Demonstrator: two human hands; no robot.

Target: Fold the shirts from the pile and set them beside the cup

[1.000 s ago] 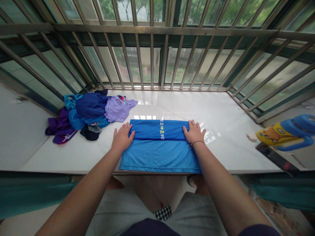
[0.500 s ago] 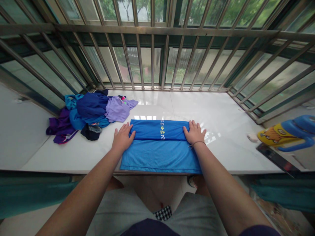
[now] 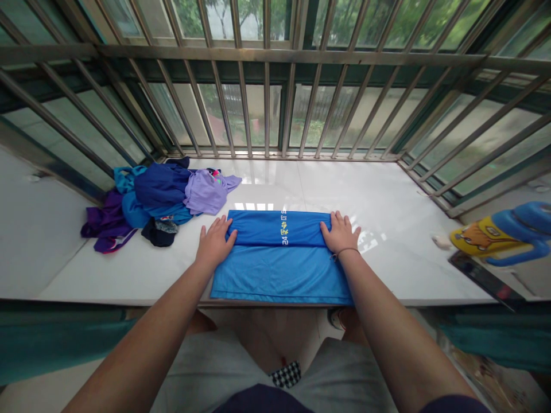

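Blue cloth, a folded blue shirt [image 3: 279, 258] with yellow print, lies flat on the white stone surface [image 3: 387, 201], close to the near edge. Its far part is folded over toward the person. The left hand [image 3: 214, 243] rests on the left end of that fold, and the right hand [image 3: 341, 233] rests on the right end. The fingers [image 3: 224, 225] of both hands are spread out flat, palms down. They press on the cloth and do not grip it. The shirt stretches between the two hands. A thin band is around the right wrist. A pile of clothes [image 3: 155, 201], blue and purple, sits on the surface to the left, well apart from the shirt. Metal window bars [image 3: 267, 103] stand behind.
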